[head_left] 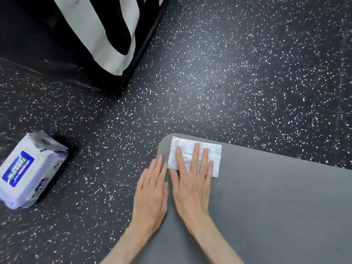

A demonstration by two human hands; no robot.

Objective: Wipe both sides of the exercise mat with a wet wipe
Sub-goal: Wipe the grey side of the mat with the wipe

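Observation:
A grey exercise mat [276,197] lies flat on the floor and fills the lower right; its rounded far-left corner is in view. A white wet wipe [190,147] is spread flat on that corner. My right hand [192,180] lies flat on the wipe with straight, spread fingers pressing it onto the mat. My left hand [152,189] rests flat beside it with straight fingers, on the mat's left edge, just left of the wipe.
A white and blue pack of wet wipes [30,170] lies on the black speckled floor [228,73] to the left. A black box with white stripes [82,35] stands at the top left.

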